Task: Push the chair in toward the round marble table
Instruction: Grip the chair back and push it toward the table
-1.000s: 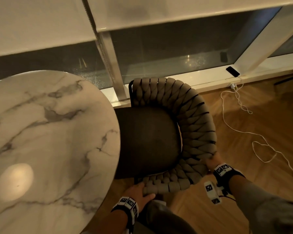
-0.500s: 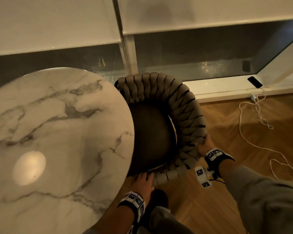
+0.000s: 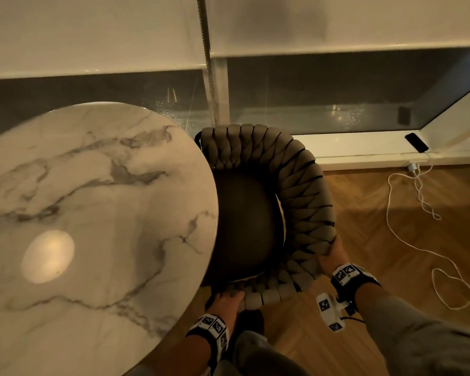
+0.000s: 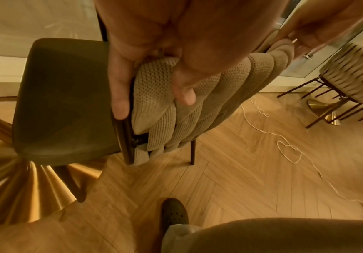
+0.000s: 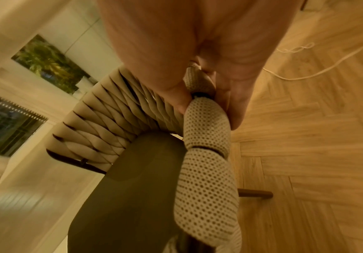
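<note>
Herringbone wood flooring (image 3: 391,253) is seen under a dim, warm light, with a low window (image 3: 323,99) along the far wall. On it, the chair (image 3: 291,191), with its dark seat and thick woven grey backrest, is set against the right edge of the round marble table (image 3: 92,213); the left part of the seat is hidden beneath the tabletop's rim. The near end of the backrest is gripped by the left hand (image 3: 227,302): in the left wrist view its thumb (image 4: 120,89) is laid along the dark frame on the seat side while other fingers (image 4: 185,92) are curled over the knitted bands. The right rear curve of the backrest is gripped by the right hand (image 3: 333,257), and in the right wrist view a woven band is pinched between thumb and fingers (image 5: 234,106). A dark shoe (image 4: 174,212) is planted on the floor just near of the chair. A gold fluted table base (image 4: 25,193) is visible below the seat. Farther right, a white cable (image 3: 418,232) is looped across the floor, and a phone (image 3: 416,142) is laid on the white sill. A second woven seat (image 4: 353,71) is caught at the right edge of the left wrist view.
</note>
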`<action>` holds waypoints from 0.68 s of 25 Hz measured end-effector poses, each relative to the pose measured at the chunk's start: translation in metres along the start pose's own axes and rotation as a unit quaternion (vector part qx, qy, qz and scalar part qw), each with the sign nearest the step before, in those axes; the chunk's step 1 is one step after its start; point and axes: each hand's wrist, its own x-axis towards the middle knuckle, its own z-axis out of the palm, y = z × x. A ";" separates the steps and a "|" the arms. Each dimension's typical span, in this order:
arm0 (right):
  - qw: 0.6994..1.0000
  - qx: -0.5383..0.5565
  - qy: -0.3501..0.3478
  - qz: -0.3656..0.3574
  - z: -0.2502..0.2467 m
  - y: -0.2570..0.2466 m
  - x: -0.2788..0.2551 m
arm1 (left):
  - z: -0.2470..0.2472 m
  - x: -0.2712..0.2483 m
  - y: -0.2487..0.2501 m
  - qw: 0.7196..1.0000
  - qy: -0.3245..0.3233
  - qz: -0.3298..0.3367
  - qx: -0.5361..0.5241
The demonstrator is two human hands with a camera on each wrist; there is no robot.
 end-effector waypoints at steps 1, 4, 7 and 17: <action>1.000 -0.005 0.001 0.006 0.000 0.002 -0.001 | 0.000 0.000 0.000 1.000 -0.009 0.005 -0.002; 1.000 0.013 0.004 0.021 0.003 0.012 -0.006 | 0.005 0.005 -0.003 1.000 -0.021 -0.003 -0.021; 0.999 0.004 0.012 0.029 0.004 0.021 -0.015 | 0.011 0.006 -0.007 0.997 -0.010 0.003 -0.072; 0.997 -0.020 0.008 0.081 0.010 0.062 -0.050 | 0.042 0.005 -0.016 0.993 -0.082 0.049 -0.065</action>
